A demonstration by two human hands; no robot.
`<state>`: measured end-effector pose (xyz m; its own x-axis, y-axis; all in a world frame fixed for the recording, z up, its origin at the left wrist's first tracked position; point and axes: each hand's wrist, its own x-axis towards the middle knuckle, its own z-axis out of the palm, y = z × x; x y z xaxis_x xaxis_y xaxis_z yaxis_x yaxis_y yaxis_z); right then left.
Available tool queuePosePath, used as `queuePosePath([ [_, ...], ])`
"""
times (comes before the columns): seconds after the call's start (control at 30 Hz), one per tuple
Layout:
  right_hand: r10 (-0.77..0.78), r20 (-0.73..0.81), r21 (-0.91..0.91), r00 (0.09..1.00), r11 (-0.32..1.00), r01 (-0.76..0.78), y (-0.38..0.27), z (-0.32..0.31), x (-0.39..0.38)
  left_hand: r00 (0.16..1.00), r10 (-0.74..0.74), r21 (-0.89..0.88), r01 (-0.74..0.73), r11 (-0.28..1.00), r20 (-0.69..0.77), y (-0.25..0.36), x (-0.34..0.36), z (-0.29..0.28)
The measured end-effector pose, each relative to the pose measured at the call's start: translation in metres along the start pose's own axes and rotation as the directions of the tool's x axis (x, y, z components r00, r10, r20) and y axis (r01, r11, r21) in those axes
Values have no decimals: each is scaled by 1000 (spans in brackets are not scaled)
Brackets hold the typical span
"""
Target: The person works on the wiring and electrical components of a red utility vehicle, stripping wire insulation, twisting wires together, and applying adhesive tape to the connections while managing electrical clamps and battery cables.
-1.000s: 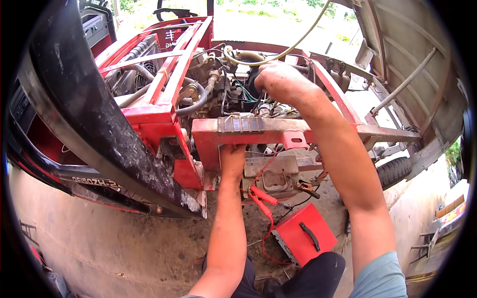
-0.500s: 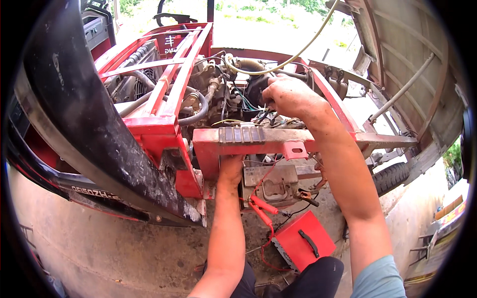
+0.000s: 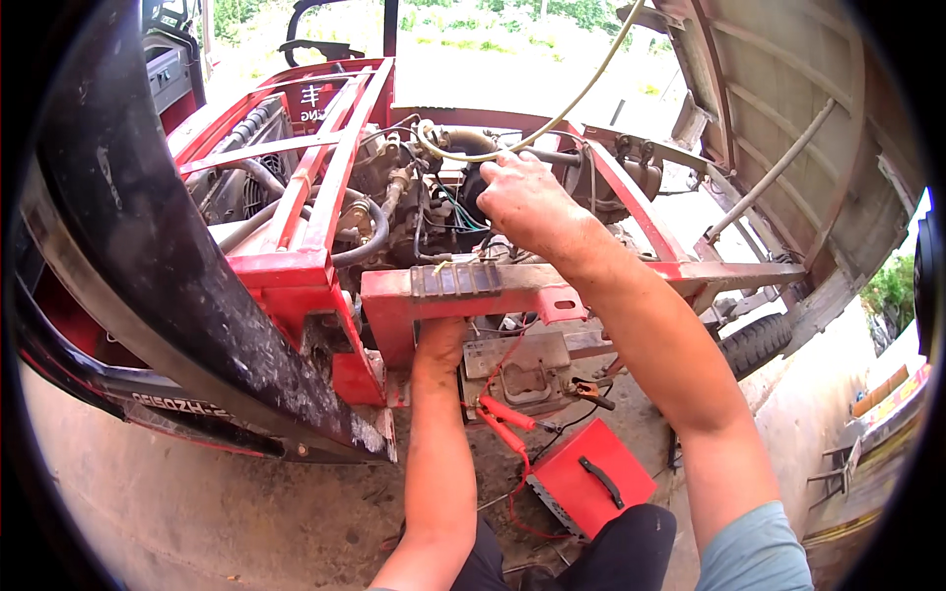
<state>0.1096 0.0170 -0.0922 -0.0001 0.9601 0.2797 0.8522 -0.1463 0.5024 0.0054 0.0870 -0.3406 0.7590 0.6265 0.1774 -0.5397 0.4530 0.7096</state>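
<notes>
**One battery (image 3: 520, 345), one red box (image 3: 572, 458)**

So I'm counting one left hand (image 3: 442, 338) and one right hand (image 3: 532, 202), two altogether, plus two bare forearms (image 3: 440, 463) to go with them. Only one blue-grey sleeve (image 3: 754, 552) shows, though. There's one black handle (image 3: 602, 484) on the red box. Red clamp handles (image 3: 507, 413) come to two, and then there's one dark clamp (image 3: 591, 390). I also get one pale hose (image 3: 588, 90), one tyre (image 3: 757, 347), one slotted red bracket (image 3: 562, 303), one ribbed black strip (image 3: 455, 282), one big raised panel (image 3: 778, 74) and one strut (image 3: 773, 170). Green wires (image 3: 457, 212), yeah, definitely more than one, but they're way too small for me to give you a proper number.
</notes>
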Motion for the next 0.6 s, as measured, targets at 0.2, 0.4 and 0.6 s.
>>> queuePosePath([
  [0.2, -134, 156, -136, 979, 978, 156, -11, -3, 0, 964, 140, -322, -62, 945, 226, 5, 14, 2],
  [0.4, -108, 174, 26, 979, 994, 105, -4, -8, 0, 971, 171, -466, -75, 882, 167, 14, 14, 21],
  [0.6, -69, 274, 35, 959, 997, 62, -10, -16, 1, 970, 196, -461, -109, 881, 145, 19, 9, 29],
])
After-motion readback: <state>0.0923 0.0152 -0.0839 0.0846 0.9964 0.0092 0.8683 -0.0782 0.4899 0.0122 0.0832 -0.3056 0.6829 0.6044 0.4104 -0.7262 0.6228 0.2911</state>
